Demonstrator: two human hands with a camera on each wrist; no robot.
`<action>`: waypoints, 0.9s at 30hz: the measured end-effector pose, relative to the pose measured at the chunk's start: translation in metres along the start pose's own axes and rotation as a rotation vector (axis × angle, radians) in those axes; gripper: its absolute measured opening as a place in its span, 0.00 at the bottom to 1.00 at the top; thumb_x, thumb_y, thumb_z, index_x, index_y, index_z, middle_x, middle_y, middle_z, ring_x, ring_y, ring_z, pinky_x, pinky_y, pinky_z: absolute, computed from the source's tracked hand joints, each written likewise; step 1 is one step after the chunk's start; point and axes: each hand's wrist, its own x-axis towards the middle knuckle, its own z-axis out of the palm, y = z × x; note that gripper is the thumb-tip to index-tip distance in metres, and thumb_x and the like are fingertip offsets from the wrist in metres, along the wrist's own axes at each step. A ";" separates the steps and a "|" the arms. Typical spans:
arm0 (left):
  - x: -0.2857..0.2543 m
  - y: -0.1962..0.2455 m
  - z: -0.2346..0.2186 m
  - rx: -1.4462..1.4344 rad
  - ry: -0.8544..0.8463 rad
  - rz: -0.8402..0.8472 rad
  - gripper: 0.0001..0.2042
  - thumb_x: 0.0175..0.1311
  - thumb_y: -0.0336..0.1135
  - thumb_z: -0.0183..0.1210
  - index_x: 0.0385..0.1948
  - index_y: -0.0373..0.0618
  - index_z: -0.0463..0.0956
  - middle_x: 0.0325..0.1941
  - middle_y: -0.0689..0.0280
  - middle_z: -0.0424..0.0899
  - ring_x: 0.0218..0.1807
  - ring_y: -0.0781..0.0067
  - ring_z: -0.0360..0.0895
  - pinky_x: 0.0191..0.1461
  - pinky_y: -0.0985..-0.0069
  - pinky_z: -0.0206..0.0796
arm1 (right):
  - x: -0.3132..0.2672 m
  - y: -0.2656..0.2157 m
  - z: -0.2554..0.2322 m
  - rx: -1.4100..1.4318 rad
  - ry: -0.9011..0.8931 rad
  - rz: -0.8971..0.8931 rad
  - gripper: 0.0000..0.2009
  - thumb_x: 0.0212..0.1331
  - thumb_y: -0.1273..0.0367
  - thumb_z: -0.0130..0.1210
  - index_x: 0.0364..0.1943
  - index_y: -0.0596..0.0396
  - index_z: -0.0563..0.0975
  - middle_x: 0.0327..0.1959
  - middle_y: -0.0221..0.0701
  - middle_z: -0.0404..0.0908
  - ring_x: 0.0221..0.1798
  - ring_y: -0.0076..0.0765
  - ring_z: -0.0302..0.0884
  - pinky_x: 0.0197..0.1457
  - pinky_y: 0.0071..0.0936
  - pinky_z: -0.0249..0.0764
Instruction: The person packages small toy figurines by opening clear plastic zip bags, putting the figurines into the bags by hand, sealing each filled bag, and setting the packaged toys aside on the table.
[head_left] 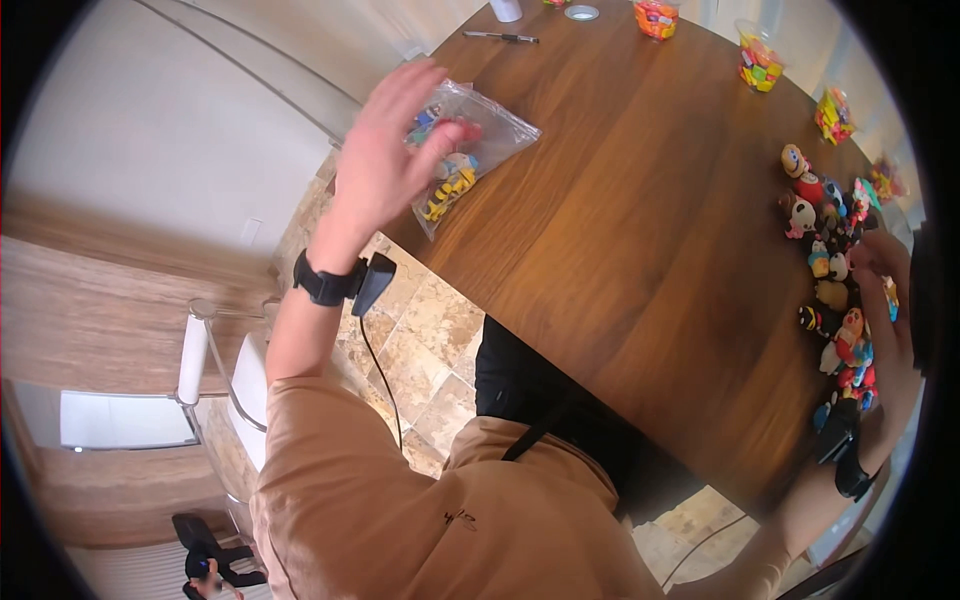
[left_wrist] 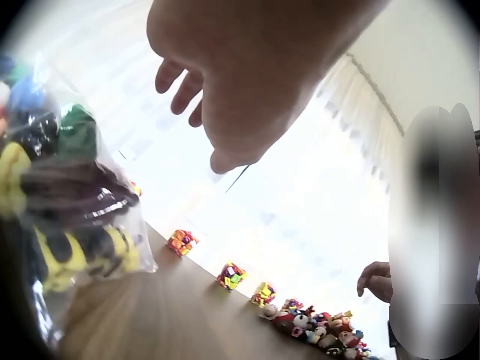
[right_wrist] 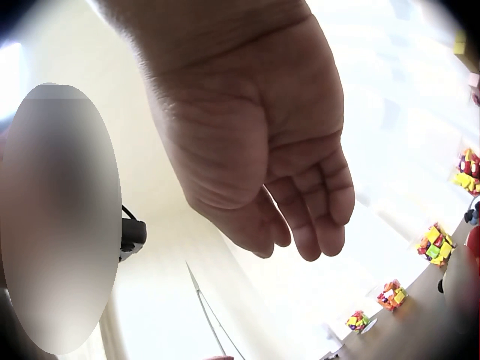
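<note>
My left hand (head_left: 385, 150) hovers over a clear zip bag (head_left: 500, 140) at the table's far left, fingers loosely extended. Yellow-and-black and blue figures show through the plastic. In the left wrist view the bag (left_wrist: 90, 202) fills the left side, apart from the hand (left_wrist: 240, 82). At the right, my right hand (head_left: 880, 265) is above a pile of small toy figures (head_left: 830, 292). The right wrist view shows this hand (right_wrist: 262, 135) with fingers slightly bent and nothing held in them.
Clear cups of colourful pieces (head_left: 760, 72) stand along the table's far edge. A pen (head_left: 502, 37), a white cup (head_left: 506, 10) and a small round object (head_left: 582, 13) lie or stand at the back left. A cable (head_left: 380, 375) hangs from the left wrist camera. Another person (head_left: 205, 570) appears lower left.
</note>
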 end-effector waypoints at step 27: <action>-0.029 -0.031 0.027 -0.098 -0.630 0.153 0.41 0.66 0.58 0.56 0.72 0.38 0.54 0.75 0.46 0.59 0.76 0.48 0.54 0.78 0.60 0.46 | -0.327 0.121 -0.129 -0.602 0.105 1.395 0.24 0.55 0.57 0.65 0.53 0.54 0.77 0.39 0.33 0.83 0.40 0.33 0.80 0.44 0.29 0.74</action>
